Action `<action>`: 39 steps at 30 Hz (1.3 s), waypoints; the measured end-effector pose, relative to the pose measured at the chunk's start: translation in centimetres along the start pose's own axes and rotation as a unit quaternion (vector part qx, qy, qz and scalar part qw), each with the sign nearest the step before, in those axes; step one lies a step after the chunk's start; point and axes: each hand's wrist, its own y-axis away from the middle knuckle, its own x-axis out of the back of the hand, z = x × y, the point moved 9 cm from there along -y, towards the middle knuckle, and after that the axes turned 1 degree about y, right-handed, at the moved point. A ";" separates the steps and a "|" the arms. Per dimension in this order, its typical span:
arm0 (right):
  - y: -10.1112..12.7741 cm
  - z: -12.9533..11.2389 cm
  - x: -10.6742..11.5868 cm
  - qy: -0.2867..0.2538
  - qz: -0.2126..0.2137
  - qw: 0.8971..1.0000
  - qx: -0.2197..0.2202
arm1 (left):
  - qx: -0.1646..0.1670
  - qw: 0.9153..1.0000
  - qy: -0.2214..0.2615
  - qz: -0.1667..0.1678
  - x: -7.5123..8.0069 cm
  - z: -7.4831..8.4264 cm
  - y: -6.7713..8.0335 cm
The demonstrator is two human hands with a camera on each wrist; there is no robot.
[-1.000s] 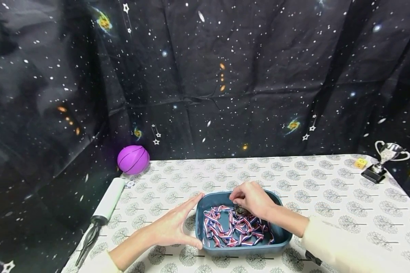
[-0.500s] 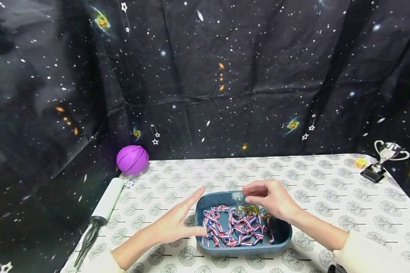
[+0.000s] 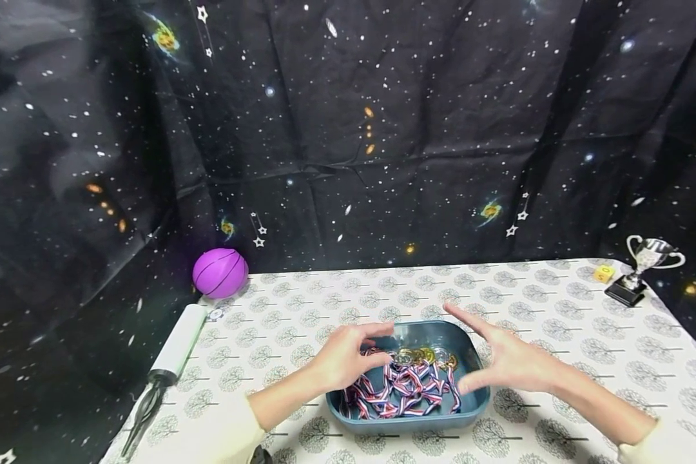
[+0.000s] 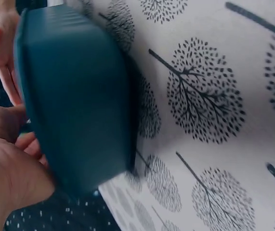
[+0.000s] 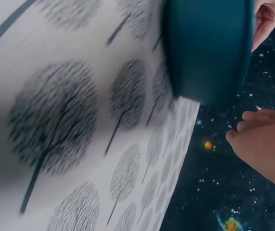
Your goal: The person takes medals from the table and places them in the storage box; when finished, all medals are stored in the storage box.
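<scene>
A teal plastic bin (image 3: pixel 408 423) holds several gold and silver medals (image 3: pixel 426 355) on red, white and blue striped ribbons (image 3: pixel 412 388). Over the bin's left side reaches my left hand (image 3: pixel 348 357), thumb and fingers apart with a gap between them. Whether its thumb touches a ribbon I cannot tell. My right hand (image 3: pixel 513 361) hovers at the right rim, fingers spread and thumb above the bin's inside. Each wrist view shows the bin's outer wall (image 4: pixel 79 96) with the hand beside its rim; nothing is visible in either hand.
A purple ball (image 3: pixel 220 273) sits at the back left, with a white hand pump (image 3: pixel 176 341) in front of it. At the back right stand a silver trophy cup (image 3: pixel 644 264) and a small yellow block (image 3: pixel 604 274). A dark star-printed cloth (image 3: pixel 325 129) hangs behind the table.
My right hand has left the medals, moved right and spread its fingers. The left hand has moved from outside the left rim to over the bin. The medals lie uncovered.
</scene>
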 end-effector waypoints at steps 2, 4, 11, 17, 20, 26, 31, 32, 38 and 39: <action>0.5 0.4 -0.7 0.000 -0.025 1.000 0.008 | 0.004 0.999 -0.038 -0.005 -0.8 -0.1 -0.5; 0.9 0.6 -1.3 -0.009 -0.039 0.999 0.020 | 0.008 0.997 -0.076 -0.004 -1.5 -0.1 -0.8; 1.3 0.4 -2.0 0.067 -0.020 0.995 0.075 | 0.006 0.987 -0.164 0.001 -3.2 0.1 -1.1; 1.3 0.7 -2.2 0.057 -0.024 0.995 0.074 | -0.004 0.977 -0.212 0.024 -3.6 0.4 -1.1; 1.2 0.8 -2.1 0.055 -0.025 0.996 0.070 | -0.002 0.979 -0.201 0.032 -3.4 0.4 -1.1; 1.3 0.7 -2.1 0.054 -0.026 0.996 0.070 | -0.004 0.982 -0.182 0.046 -3.1 0.3 -1.3; 1.4 0.8 -2.1 0.053 -0.027 0.997 0.058 | -0.010 0.982 -0.180 0.048 -3.0 0.4 -1.5; 1.4 0.9 -2.0 0.053 -0.027 0.997 0.055 | -0.012 0.982 -0.180 0.048 -2.9 0.4 -1.6; 1.5 0.9 -2.1 0.048 -0.032 0.997 0.045 | -0.064 0.968 -0.230 0.081 -2.2 1.3 -1.4; 1.6 0.9 -2.1 0.049 -0.033 0.997 0.044 | -0.079 0.961 -0.250 0.090 -2.1 1.5 -1.3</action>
